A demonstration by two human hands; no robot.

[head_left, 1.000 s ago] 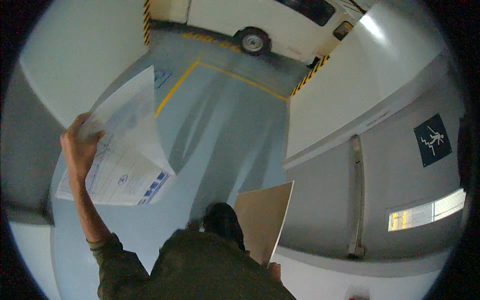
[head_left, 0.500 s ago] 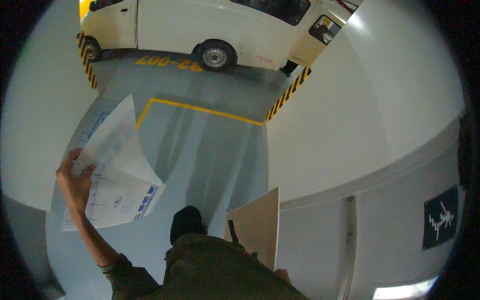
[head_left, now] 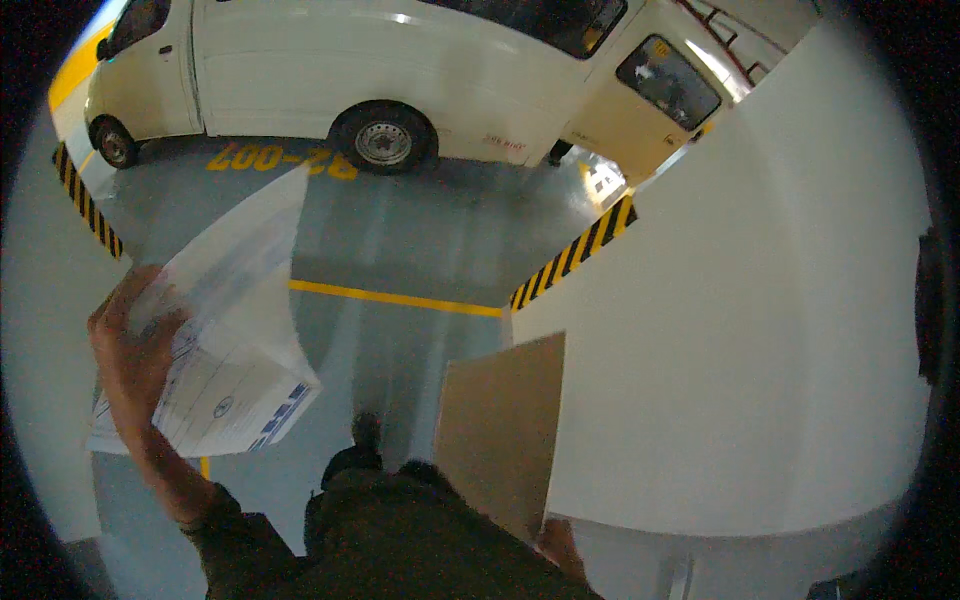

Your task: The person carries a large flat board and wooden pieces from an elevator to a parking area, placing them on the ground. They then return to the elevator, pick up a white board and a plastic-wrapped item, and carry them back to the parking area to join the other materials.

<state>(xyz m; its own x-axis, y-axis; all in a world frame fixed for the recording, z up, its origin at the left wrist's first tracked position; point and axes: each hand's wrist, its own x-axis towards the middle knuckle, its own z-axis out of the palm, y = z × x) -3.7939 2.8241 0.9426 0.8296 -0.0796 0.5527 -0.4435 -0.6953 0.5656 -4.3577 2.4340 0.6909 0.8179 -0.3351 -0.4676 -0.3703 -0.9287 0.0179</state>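
Observation:
My left hand is closed on a large printed paper sheet, thumb on one face and fingers curled at its left edge. The sheet bends upward to a pointed corner, and line drawings and blue blocks show on it. Low on the right, my right hand grips the lower edge of a flat brown board carried upright beside my body. Part of that hand is hidden behind the board and my dark sleeve.
A white van stands ahead on the grey floor. A yellow line crosses the floor. Pale walls flank me, the right wall with a black-and-yellow striped corner guard; a similar striped guard is at left.
I have moved forward: the van looks nearer and the wall sign at right has left view. The board has risen in view, and more of my right hand shows. Both hands keep their hold.

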